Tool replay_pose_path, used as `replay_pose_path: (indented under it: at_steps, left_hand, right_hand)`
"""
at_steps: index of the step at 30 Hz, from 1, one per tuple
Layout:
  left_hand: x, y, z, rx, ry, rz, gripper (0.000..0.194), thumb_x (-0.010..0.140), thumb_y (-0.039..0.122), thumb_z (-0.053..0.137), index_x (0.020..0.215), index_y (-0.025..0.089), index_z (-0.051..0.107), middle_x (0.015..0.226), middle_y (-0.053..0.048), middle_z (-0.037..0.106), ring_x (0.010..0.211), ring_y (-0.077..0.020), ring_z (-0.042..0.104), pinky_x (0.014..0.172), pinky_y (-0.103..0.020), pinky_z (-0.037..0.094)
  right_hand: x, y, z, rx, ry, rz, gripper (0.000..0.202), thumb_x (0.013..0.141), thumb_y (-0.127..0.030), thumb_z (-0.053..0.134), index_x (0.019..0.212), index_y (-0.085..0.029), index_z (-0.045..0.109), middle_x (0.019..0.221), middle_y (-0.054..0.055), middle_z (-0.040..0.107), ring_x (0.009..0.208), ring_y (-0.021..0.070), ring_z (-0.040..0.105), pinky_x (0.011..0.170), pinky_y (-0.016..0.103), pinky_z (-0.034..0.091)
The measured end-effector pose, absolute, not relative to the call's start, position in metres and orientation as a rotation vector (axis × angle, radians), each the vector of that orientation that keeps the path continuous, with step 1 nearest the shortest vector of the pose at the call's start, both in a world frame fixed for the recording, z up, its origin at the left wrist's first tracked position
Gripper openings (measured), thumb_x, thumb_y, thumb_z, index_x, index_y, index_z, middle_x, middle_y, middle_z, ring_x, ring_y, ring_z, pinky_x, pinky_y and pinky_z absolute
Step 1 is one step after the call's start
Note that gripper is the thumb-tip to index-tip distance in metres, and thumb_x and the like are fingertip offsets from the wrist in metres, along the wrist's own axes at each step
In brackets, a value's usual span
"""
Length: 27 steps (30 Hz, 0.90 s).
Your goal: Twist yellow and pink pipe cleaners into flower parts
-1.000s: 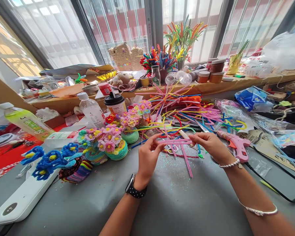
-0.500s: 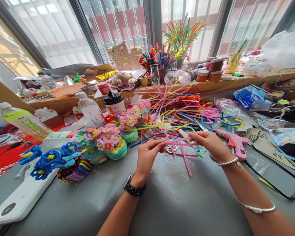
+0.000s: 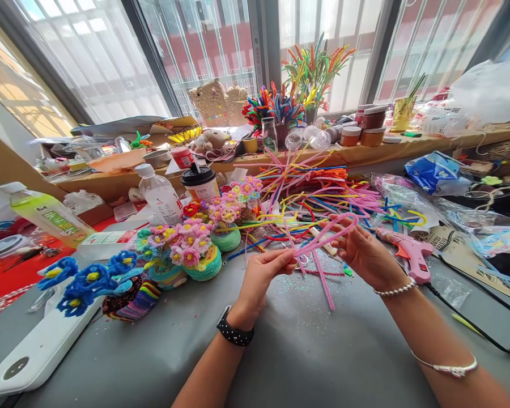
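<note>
A pink pipe cleaner (image 3: 317, 243) is bent into a long narrow loop between my two hands above the table. My left hand (image 3: 266, 277) pinches its ends between thumb and fingertips. At the rounded end, my right hand (image 3: 362, 252) has its fingers curled about the loop, the thumb side upward. Another pink pipe cleaner (image 3: 323, 280) lies slanting on the table below. Beside it are a dark red tinsel stem (image 3: 325, 273) and scattered glitter. The pink glue gun (image 3: 408, 249) rests right of my right hand.
Pipe-cleaner flowers in pots, pink (image 3: 191, 241) and blue (image 3: 87, 277), stand at left, near a white power bank-like device (image 3: 38, 357). A heap of pipe cleaners (image 3: 314, 184) lies behind my hands. A lidded cup (image 3: 199, 182) and bottles stand back left; a black cord (image 3: 471, 323) runs at right.
The pink pipe cleaner, stretched nearly flat between my hands before, now forms a raised, open loop. My right hand has turned and its fingers have spread somewhat around the loop.
</note>
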<state>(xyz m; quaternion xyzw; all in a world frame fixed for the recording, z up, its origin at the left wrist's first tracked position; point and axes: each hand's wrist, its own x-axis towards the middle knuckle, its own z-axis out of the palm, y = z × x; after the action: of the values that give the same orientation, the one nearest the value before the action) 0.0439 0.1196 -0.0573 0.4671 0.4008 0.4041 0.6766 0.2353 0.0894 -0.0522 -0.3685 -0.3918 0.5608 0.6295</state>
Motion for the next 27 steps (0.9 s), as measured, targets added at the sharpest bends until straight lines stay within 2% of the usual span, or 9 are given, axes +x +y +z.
replay_pose_path:
  at_steps: [6,14,19,21,23,25,27]
  left_hand:
    - [0.046,0.114,-0.057,1.086,0.792,0.625,0.022,0.061,0.030,0.066,0.074,0.013,0.069,0.069,-0.007,0.067,0.056,-0.0096,0.058,0.059,-0.021,0.047]
    - [0.043,0.107,-0.051,1.293,0.710,0.256,0.020,0.062,0.032,0.063,0.070,0.015,0.070,0.058,-0.004,0.064,0.048,-0.0085,0.055,0.051,-0.018,0.044]
    - [0.041,0.109,-0.059,1.403,0.699,0.174,0.019,0.062,0.033,0.062,0.066,0.015,0.069,0.055,-0.001,0.061,0.047,-0.0076,0.053,0.050,-0.017,0.042]
    - [0.042,0.111,-0.062,1.428,0.703,0.206,0.020,0.064,0.033,0.061,0.067,0.015,0.068,0.054,-0.001,0.059,0.046,-0.0071,0.052,0.049,-0.016,0.042]
    - [0.043,0.114,-0.062,1.436,0.745,0.322,0.023,0.066,0.036,0.058,0.068,0.015,0.067,0.052,0.000,0.056,0.044,-0.0066,0.050,0.046,-0.016,0.040]
    - [0.043,0.117,-0.060,1.428,0.819,0.515,0.027,0.068,0.038,0.055,0.069,0.014,0.067,0.050,0.001,0.053,0.042,-0.0059,0.046,0.043,-0.016,0.039]
    - [0.043,0.120,-0.058,1.400,0.894,0.712,0.027,0.067,0.038,0.057,0.070,0.013,0.066,0.050,0.002,0.051,0.042,-0.0056,0.045,0.043,-0.016,0.039]
  right_hand:
    - [0.238,0.093,-0.052,-0.845,-0.704,1.251,0.021,0.057,-0.038,0.070,0.070,-0.024,0.060,0.072,-0.004,0.061,0.050,0.0035,0.050,0.043,0.013,0.042]
    - [0.226,0.095,-0.058,-0.908,-0.670,1.192,0.020,0.058,-0.033,0.070,0.065,-0.020,0.056,0.062,-0.005,0.055,0.042,0.0019,0.043,0.039,0.014,0.039]
    - [0.232,0.093,-0.056,-1.073,-0.911,1.202,0.024,0.062,-0.040,0.066,0.066,-0.019,0.055,0.060,-0.004,0.056,0.048,0.0048,0.048,0.049,0.018,0.042]
    - [0.243,0.092,-0.053,-1.279,-1.058,1.100,0.030,0.065,-0.047,0.059,0.066,-0.018,0.056,0.058,-0.001,0.056,0.054,0.0098,0.053,0.054,0.022,0.044]
    - [0.258,0.091,-0.051,-1.658,-1.203,0.832,0.036,0.068,-0.053,0.051,0.065,-0.018,0.056,0.060,0.003,0.059,0.059,0.0159,0.056,0.053,0.026,0.043]
    - [0.273,0.089,-0.053,-2.200,-1.287,0.360,0.038,0.069,-0.052,0.048,0.054,-0.018,0.053,0.058,0.008,0.059,0.061,0.0216,0.057,0.051,0.030,0.038]
    - [0.285,0.089,-0.058,-2.523,-1.377,0.155,0.036,0.070,-0.049,0.047,0.054,-0.018,0.054,0.062,0.011,0.061,0.064,0.0254,0.058,0.049,0.031,0.036]
